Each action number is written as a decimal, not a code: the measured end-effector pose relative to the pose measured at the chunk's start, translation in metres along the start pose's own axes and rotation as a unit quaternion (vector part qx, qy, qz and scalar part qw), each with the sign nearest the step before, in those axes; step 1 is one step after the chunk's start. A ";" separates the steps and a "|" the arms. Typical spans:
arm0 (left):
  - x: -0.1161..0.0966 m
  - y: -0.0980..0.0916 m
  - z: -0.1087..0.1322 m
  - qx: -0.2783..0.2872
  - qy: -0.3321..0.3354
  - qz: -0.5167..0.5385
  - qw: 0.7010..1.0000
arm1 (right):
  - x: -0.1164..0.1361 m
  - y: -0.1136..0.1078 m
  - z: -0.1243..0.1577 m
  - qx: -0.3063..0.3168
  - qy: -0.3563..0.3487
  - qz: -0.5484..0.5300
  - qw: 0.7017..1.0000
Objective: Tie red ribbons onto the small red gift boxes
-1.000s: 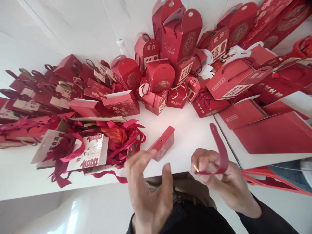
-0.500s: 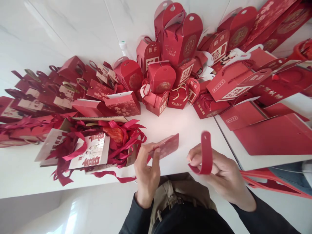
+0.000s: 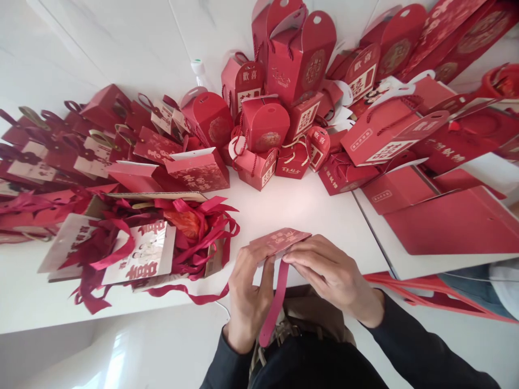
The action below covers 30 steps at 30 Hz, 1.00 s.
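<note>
My left hand (image 3: 253, 286) pinches the left side of a flat red printed card or small box (image 3: 279, 239), tilted above the table near its front edge. At the card's right end is my right hand (image 3: 324, 270), fingers closed around the upper end of a red strap (image 3: 276, 305). The strap hangs down between both hands, its rounded lower end with a small hole over my clothes. Whether the strap is fastened to the card cannot be made out, since my right fingers cover that spot.
On the left an open cardboard box (image 3: 219, 253) overflows with red ribbons (image 3: 203, 227) and a white printed card (image 3: 150, 251). Red gift boxes (image 3: 267, 129) crowd the back along the wall. Flat red bags (image 3: 454, 221) lie right, above a red stool (image 3: 430, 294).
My right hand has moved left, bringing the strap to the card. The strap, curled upward before, now hangs downward. The card has turned to lie more level between both hands.
</note>
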<state>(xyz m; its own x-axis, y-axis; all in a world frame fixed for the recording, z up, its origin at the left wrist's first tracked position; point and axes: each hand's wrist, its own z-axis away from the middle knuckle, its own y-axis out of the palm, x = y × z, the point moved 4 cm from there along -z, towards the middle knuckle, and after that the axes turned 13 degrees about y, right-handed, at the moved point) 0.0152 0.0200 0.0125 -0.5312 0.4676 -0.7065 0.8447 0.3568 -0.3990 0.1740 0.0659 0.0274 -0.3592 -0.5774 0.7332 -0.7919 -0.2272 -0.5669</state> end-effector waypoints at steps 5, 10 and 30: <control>0.000 0.001 -0.001 0.000 0.000 0.003 1.000 | 0.001 -0.001 -0.002 -0.010 0.028 0.007 1.000; -0.001 0.001 -0.002 -0.006 0.012 0.025 1.000 | 0.002 -0.001 -0.002 -0.010 0.048 0.019 0.999; 0.004 0.001 -0.002 0.046 -0.023 0.052 0.997 | 0.005 -0.009 -0.004 -0.104 0.071 0.147 0.981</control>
<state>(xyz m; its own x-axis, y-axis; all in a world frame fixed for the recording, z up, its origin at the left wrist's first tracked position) 0.0136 0.0244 0.0104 -0.4384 0.4594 -0.7725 0.8987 0.2324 -0.3719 0.1779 0.0678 0.0379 -0.6405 -0.4763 0.6024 -0.7222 0.1070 -0.6833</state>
